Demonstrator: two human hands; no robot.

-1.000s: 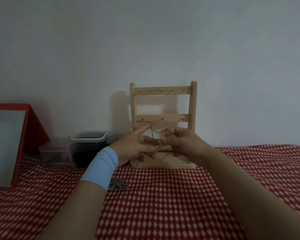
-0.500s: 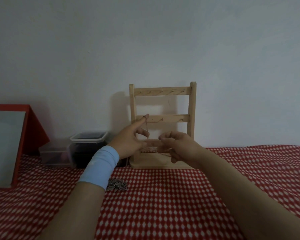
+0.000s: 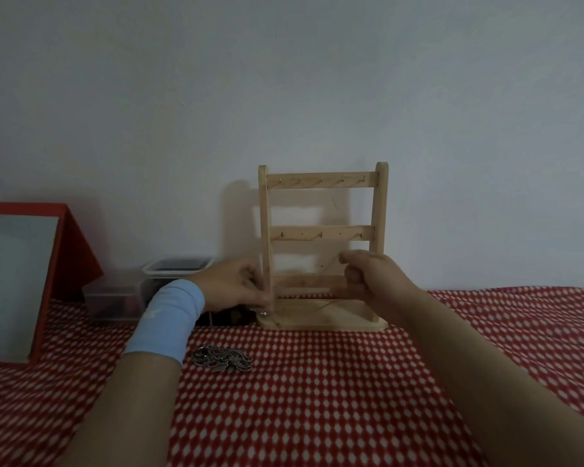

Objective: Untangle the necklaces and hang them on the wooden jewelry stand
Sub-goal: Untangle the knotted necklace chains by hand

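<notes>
Centre frame: left hand [image 3: 233, 286] and right hand [image 3: 375, 279], each pinching the thin chain [image 3: 305, 311], drop from the middle rail of the wooden jewelry stand [image 3: 321, 182] to its base, stretching it apart; nothing hangs yet.

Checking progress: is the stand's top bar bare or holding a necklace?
Bare: nothing hangs from the hooks on the top bar of the wooden stand.

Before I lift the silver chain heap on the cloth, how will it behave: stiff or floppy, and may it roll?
The heap lies slumped in loose coils, so it will probably droop and trail strands when lifted. It looks tangled, so it may come up as one clump. Flat on the cloth, it is unlikely to roll.
</notes>
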